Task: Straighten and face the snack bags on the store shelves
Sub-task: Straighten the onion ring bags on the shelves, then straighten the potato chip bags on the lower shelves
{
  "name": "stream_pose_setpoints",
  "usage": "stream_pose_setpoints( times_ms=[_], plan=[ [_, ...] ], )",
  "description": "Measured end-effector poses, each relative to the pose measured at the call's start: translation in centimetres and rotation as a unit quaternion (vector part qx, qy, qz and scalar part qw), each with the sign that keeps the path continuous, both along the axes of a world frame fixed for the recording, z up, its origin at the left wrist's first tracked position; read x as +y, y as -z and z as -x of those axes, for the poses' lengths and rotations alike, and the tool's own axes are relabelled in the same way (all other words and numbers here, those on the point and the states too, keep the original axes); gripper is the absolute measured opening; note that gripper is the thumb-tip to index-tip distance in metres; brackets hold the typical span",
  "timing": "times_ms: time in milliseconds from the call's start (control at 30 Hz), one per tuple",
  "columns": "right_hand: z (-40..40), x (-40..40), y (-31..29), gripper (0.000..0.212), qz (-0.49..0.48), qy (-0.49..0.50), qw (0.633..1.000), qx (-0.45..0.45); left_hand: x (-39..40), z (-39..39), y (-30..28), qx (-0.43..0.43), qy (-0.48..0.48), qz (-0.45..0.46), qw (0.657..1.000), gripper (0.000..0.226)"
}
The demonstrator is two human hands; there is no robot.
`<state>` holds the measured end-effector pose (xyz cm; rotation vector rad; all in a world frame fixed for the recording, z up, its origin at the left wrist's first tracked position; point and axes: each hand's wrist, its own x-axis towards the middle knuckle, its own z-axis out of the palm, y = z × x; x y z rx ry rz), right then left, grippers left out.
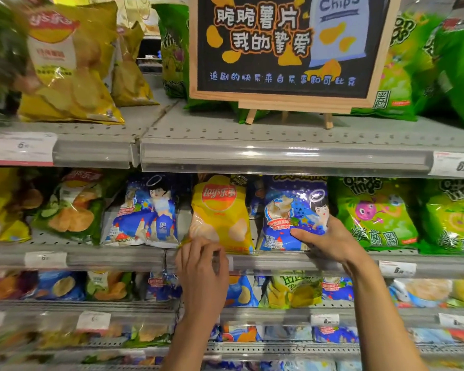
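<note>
Currently on the second shelf (332,259): right hand (330,242) holds the lower right corner of the glossy blue cartoon-print snack bag (289,210); left hand (201,263) pinches the bottom-left edge of the glossy yellow Lay's chip bag (220,210) just beside it. Risk: tugging either corner could tip its bag off the shelf lip, or crush chips. Yellow bag leans, logo forward; blue bag faces out, slightly crumpled.

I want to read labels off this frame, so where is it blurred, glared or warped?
Head view: the chalkboard sign is sharp; the top-left yellow chip bag is motion-blurred; glare streaks the clear shelf rail and the blue bag held by the right hand; wide-angle distortion bows the shelves; price tags stay unreadable.
</note>
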<state>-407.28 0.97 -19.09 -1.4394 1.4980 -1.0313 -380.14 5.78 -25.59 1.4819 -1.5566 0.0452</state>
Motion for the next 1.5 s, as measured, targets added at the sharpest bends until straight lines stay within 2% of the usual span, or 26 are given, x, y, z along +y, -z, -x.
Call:
stream_pose_setpoints(
  times_ms=[100,200,400,500,600,667,733,833,933,1000,1067,1167,1233,1300,1400,1500],
  plan=[
    [-0.1,0.0,0.3,0.051,0.011,0.009,1.000,-0.003,0.0,0.0,0.0,0.007,0.003,-0.018,1.000,0.006],
    [-0.6,0.4,0.8,0.062,0.045,0.046,0.998,0.015,0.2,-0.2,-0.6,0.021,0.015,-0.036,0.999,0.006],
    [-1.8,2.3,2.2,0.077,0.132,0.134,0.981,0.057,1.4,-1.3,-2.2,0.099,0.071,-0.072,0.990,0.009],
    [-3.8,3.7,2.7,0.078,0.228,0.245,0.936,0.109,2.3,-2.2,-2.9,0.152,0.079,-0.082,0.982,0.013],
    [-6.9,5.4,2.0,0.060,0.348,0.319,0.870,0.141,3.1,-3.8,-4.2,0.181,0.059,-0.036,0.981,0.017],
    [-9.4,5.7,1.5,0.051,0.372,0.312,0.867,0.111,2.8,-5.4,-5.0,0.194,0.035,0.024,0.980,0.009],
    [-12.0,5.5,1.2,0.046,0.359,0.289,0.884,0.080,2.0,-7.2,-5.6,0.213,0.010,0.061,0.975,0.009],
    [-15.6,4.5,1.2,0.046,0.311,0.249,0.915,0.065,0.4,-10.0,-5.9,0.209,-0.027,0.046,0.976,0.013],
    [-18.2,3.0,1.0,0.072,0.209,0.183,0.957,0.084,-0.9,-12.9,-5.6,0.180,-0.046,0.016,0.983,0.027],
    [-19.0,1.9,0.6,0.089,0.143,0.150,0.972,0.113,-1.9,-15.0,-5.4,0.166,-0.042,-0.035,0.985,0.039],
    [-19.3,1.0,0.4,0.102,0.086,0.128,0.979,0.132,-2.7,-16.7,-5.1,0.170,-0.011,-0.124,0.978,0.055],
    [-19.6,0.3,0.3,0.121,0.038,0.147,0.978,0.142,-3.8,-18.4,-5.3,0.154,0.040,-0.222,0.962,0.081],
    [-19.9,-0.1,0.4,0.122,0.024,0.172,0.975,0.140,-4.8,-19.1,-5.7,0.125,0.047,-0.263,0.955,0.090],
    [-20.0,-0.6,0.5,0.113,0.005,0.182,0.973,0.139,-6.0,-19.6,-6.2,0.127,0.054,-0.291,0.947,0.082],
    [-20.0,-1.0,0.6,0.100,-0.009,0.183,0.974,0.137,-7.4,-20.0,-6.8,0.194,0.100,-0.308,0.926,0.058],
    [-20.0,-0.9,0.3,0.101,0.010,0.165,0.978,0.127,-7.9,-20.1,-7.0,0.259,0.165,-0.311,0.899,0.033]
  ],
)
